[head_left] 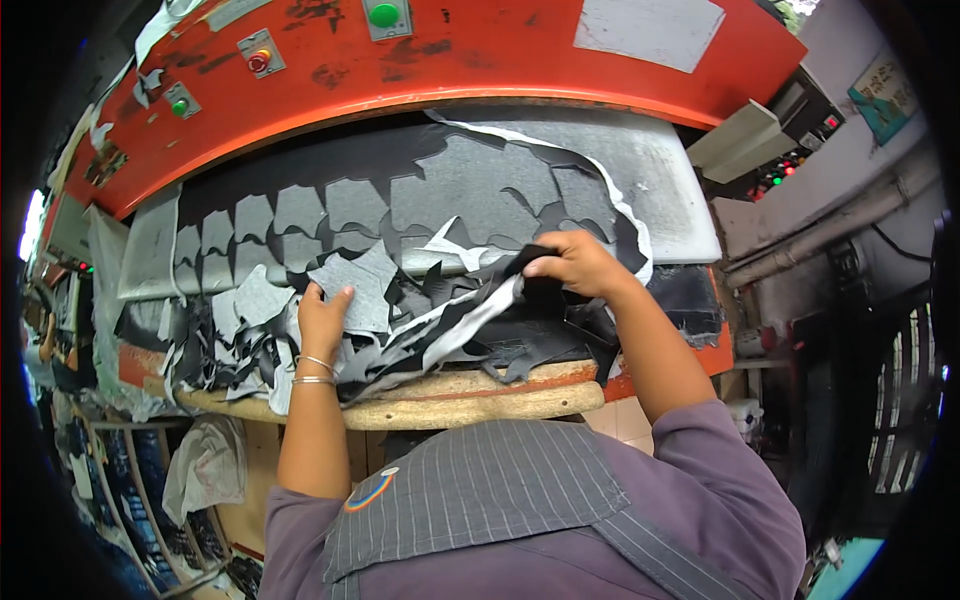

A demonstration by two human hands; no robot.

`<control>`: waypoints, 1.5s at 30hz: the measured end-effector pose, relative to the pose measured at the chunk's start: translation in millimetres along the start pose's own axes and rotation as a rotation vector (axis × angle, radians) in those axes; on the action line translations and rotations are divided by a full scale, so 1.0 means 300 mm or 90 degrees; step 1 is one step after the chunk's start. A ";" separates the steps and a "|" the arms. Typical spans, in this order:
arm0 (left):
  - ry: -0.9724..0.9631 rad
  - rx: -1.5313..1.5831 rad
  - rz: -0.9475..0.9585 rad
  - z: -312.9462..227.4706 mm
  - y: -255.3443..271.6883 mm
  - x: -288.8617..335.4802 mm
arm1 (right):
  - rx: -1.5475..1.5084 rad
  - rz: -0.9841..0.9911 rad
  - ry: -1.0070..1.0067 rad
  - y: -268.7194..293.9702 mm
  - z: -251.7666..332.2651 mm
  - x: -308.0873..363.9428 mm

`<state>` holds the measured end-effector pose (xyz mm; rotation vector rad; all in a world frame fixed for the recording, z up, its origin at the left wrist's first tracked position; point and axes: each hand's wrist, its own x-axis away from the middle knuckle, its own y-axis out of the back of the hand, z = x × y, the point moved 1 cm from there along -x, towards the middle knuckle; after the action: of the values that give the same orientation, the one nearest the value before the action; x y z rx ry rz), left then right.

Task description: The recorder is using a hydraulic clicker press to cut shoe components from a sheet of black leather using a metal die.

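My left hand (pixel 322 322) has its thumb and fingers closed on a grey cut fabric piece (pixel 362 284) with a notched outline. It is over a heap of scraps near the front edge. My right hand (pixel 582 266) is shut on a bunch of black and white fabric strips (pixel 480 318), which trail down to the left into the heap. Beyond both hands lies a dark sheet (pixel 300 157) with rows of cut-out shapes. Paler grey pieces (pixel 278 207) show within those shapes on the white cutting board (pixel 672 190).
An orange-red machine beam (pixel 500 60) spans the back, bearing green buttons (pixel 383 14) and a red knob (pixel 259 61). Tangled scraps (pixel 250 345) pile up at the front left. A worn wooden rail (pixel 470 408) edges the near side. Pipes (pixel 830 230) run along the right wall.
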<state>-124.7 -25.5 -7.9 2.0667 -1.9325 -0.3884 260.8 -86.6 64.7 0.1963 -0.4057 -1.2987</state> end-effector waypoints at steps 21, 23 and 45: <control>-0.045 -0.095 -0.027 0.208 0.583 -0.119 | -0.181 0.116 0.029 -0.662 0.463 -0.254; 0.100 -0.284 0.060 0.165 0.568 -0.136 | -0.148 0.136 0.022 -0.734 0.491 -0.288; 0.266 -0.519 0.034 0.507 1.336 -0.478 | 0.243 0.042 -0.131 -1.404 0.549 -0.759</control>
<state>-561.9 89.2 6.0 1.4116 -1.2738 -0.5599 -228.9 34.5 20.5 0.3683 -0.8304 -1.1713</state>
